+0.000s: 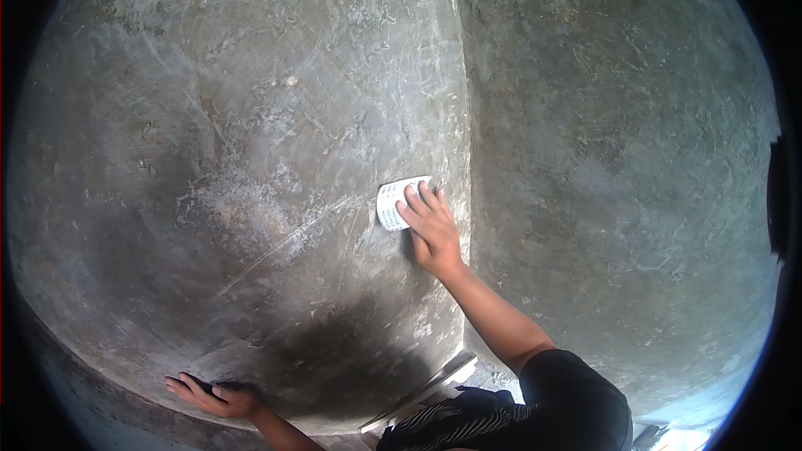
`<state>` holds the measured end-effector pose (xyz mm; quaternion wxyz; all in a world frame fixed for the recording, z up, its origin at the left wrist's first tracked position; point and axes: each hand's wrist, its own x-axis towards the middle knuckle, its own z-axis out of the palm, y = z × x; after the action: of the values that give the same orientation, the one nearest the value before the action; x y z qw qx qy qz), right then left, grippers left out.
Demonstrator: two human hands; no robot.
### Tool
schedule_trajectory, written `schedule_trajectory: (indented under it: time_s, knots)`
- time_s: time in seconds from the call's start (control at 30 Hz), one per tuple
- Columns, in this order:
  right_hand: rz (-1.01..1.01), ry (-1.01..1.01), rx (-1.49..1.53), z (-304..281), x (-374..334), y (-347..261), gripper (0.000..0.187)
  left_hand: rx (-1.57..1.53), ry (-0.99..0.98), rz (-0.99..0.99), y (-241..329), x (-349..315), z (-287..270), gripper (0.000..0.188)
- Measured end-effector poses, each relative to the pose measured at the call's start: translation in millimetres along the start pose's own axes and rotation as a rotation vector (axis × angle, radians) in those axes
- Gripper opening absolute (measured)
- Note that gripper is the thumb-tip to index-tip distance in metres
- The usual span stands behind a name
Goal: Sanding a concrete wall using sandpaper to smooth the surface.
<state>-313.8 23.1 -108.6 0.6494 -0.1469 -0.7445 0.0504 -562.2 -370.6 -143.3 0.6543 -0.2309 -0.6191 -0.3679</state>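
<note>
My right hand (432, 230) presses a piece of sandpaper (391, 205) against the grey plastered wall (276, 142), just left of the inside corner. The white backing with small blue-green print faces me, and its left edge curves. My fingers lie over its right part; the side against the wall is hidden. Low on the same wall, at the left, my left hand (219, 402) is stretched out with its fingers apart. It holds nothing and appears to rest on the surface.
A second grey wall (626, 159) meets the first at a vertical corner (464, 117). Pale scratches and patches mark the left wall. A light-coloured strip (443, 377) runs near the corner's foot, beside my dark clothing. Bright light comes in at the lower right.
</note>
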Motion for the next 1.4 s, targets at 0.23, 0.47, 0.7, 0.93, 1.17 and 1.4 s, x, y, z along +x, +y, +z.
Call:
schedule_trajectory:
  time_s: [0.23, 0.47, 0.7, 0.93, 1.17, 1.4]
  knots:
    - [0.229, 0.155, 0.031, 0, 12, 0, 0.047, 0.031, -0.004, -0.008, -3, -1, 0, 0.065]
    - [0.289, 0.186, 0.049, -6, 3, 17, 0.048, 0.016, 0.004, -0.022, 0, -2, 2, 0.067]
    - [0.166, 0.005, -0.022, -12, -20, 11, 0.047, 0.020, 0.024, 0.009, -2, 1, 0, 0.064]
    - [0.171, 0.004, 0.005, -10, -18, 1, 0.046, 0.036, 0.017, 0.018, -6, -1, 1, 0.064]
    - [0.332, 0.116, 0.063, -16, -14, 20, 0.045, 0.025, 0.024, 0.030, -2, 1, 2, 0.059]
    - [0.152, -0.077, -0.010, -20, -25, 6, 0.048, 0.032, 0.026, 0.021, -2, 3, 0, 0.061]
